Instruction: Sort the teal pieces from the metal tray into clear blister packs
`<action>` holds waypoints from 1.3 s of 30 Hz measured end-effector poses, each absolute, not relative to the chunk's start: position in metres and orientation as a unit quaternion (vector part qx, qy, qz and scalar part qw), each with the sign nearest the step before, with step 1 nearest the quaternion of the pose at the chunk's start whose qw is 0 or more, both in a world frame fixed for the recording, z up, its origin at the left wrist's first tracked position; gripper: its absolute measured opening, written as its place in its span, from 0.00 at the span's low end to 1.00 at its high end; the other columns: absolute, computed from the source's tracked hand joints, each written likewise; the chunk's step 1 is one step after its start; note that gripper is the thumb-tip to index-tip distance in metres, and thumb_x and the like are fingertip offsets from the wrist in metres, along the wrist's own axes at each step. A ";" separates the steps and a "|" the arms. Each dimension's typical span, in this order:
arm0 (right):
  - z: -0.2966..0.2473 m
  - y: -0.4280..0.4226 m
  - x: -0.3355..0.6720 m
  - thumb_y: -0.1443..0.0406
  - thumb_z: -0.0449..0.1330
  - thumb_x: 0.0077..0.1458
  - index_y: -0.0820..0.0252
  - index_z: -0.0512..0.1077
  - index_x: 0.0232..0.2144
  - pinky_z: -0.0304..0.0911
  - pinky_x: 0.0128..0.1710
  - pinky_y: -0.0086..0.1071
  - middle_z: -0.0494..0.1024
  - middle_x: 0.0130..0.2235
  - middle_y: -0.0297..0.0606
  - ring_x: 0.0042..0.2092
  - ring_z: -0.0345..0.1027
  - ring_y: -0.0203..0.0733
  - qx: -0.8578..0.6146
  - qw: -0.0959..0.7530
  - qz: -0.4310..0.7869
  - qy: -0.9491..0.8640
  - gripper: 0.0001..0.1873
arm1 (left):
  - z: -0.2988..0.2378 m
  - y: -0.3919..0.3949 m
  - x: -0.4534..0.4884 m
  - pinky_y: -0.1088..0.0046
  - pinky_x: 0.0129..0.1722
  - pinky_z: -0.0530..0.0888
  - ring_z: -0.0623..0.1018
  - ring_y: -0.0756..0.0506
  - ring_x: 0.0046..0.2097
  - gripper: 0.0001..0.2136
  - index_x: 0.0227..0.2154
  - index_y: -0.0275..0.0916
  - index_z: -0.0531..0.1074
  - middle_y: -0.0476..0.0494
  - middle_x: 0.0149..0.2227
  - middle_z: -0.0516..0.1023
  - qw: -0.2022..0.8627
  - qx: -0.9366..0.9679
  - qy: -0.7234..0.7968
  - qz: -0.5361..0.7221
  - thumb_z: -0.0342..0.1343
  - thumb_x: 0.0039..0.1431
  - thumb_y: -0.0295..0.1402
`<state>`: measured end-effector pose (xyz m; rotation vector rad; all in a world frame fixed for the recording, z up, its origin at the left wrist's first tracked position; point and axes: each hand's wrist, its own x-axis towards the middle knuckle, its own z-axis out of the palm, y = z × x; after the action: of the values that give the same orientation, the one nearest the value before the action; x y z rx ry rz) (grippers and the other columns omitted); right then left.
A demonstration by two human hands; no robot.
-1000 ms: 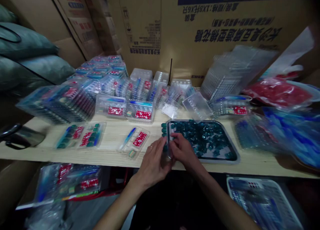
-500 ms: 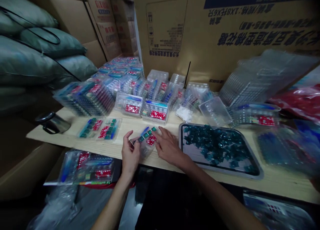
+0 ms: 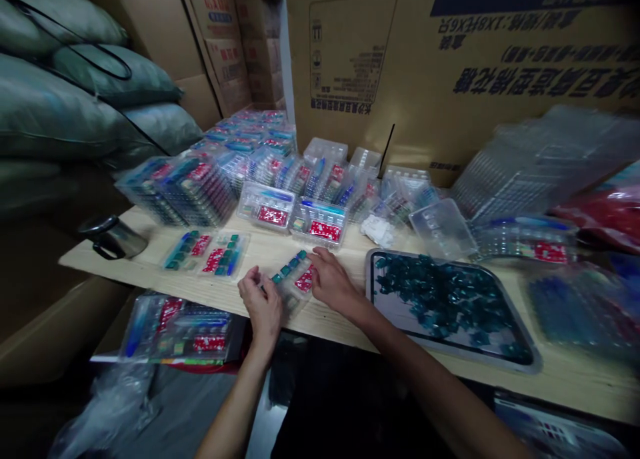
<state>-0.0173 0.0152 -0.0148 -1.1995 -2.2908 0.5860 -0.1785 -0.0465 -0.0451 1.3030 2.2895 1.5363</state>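
A small clear plastic tray (image 3: 296, 294) lies tilted between my hands at the table's front edge. Along its far side runs a row of dark green gem-like pieces (image 3: 286, 270), and a red piece with white dots (image 3: 305, 280) sits nearer me. My left hand (image 3: 263, 304) has its fingers curled around the tray's left end. At the right end, my right hand (image 3: 334, 284) grips the edge, its bent fingers close together. To the right, a grey-rimmed tray (image 3: 371, 279) bears a heap of loose green pieces (image 3: 440, 292).
Two filled trays (image 3: 206, 254) lie at left beside a metal mug (image 3: 113, 238). Stacked filled packs (image 3: 185, 189) and upright ones (image 3: 320, 222) line the back. Nested clear trays (image 3: 520, 159) lean against a large carton (image 3: 415, 66). More packs (image 3: 175, 332) rest below the table edge.
The view has shifted slightly, moving the scene rightward. My right hand's spread fingers have drawn together at the tray's right end. My left fingers have curled further over its left end.
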 end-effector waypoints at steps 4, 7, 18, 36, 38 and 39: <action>-0.023 0.024 -0.018 0.74 0.53 0.52 0.64 0.62 0.62 0.58 0.59 0.40 0.70 0.56 0.50 0.58 0.62 0.49 -0.437 0.191 0.198 -0.856 0.33 | -0.052 -0.051 -0.184 0.50 0.55 0.68 0.71 0.36 0.53 0.16 0.49 0.36 0.68 0.34 0.49 0.69 0.030 0.472 0.764 0.439 0.53 0.60 0.36; -0.028 0.027 -0.014 0.74 0.51 0.55 0.65 0.64 0.60 0.58 0.58 0.37 0.72 0.55 0.48 0.56 0.65 0.46 -0.448 0.204 0.220 -0.842 0.29 | -0.055 -0.057 -0.184 0.54 0.55 0.70 0.73 0.38 0.54 0.19 0.54 0.37 0.66 0.33 0.52 0.71 0.057 0.534 0.717 0.445 0.53 0.61 0.38; -0.025 0.014 -0.004 0.72 0.51 0.57 0.63 0.71 0.51 0.60 0.54 0.38 0.75 0.47 0.47 0.50 0.67 0.47 -0.474 0.174 0.193 -0.841 0.20 | -0.025 -0.071 -0.164 0.45 0.59 0.61 0.62 0.27 0.64 0.31 0.49 0.40 0.68 0.29 0.65 0.59 0.074 0.696 0.689 0.186 0.68 0.43 0.49; 0.071 -0.043 0.046 0.53 0.47 0.64 0.57 0.77 0.29 0.64 0.38 0.37 0.74 0.28 0.39 0.33 0.67 0.42 -0.181 0.436 0.649 -0.597 0.23 | 0.025 -0.072 -0.242 0.57 0.48 0.67 0.70 0.33 0.50 0.25 0.42 0.41 0.63 0.38 0.45 0.68 0.016 0.551 0.827 0.110 0.60 0.45 0.48; 0.110 -0.062 0.057 0.48 0.36 0.67 0.55 0.76 0.22 0.64 0.42 0.39 0.67 0.18 0.35 0.25 0.62 0.39 -0.032 0.457 0.704 -0.543 0.37 | 0.020 -0.067 -0.238 0.57 0.48 0.68 0.71 0.33 0.50 0.25 0.43 0.41 0.64 0.38 0.45 0.69 0.040 0.584 0.806 0.087 0.60 0.46 0.49; 0.125 -0.072 0.065 0.47 0.33 0.67 0.53 0.76 0.22 0.64 0.42 0.38 0.64 0.17 0.34 0.24 0.61 0.39 0.027 0.452 0.706 -0.544 0.39 | 0.016 -0.063 -0.235 0.57 0.48 0.68 0.71 0.33 0.50 0.25 0.44 0.40 0.64 0.38 0.46 0.70 0.049 0.598 0.796 0.076 0.59 0.47 0.50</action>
<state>0.0647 -0.0724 0.1250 0.0664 -1.3452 1.7445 -0.2354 -0.0635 0.0159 1.8231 2.4257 0.2325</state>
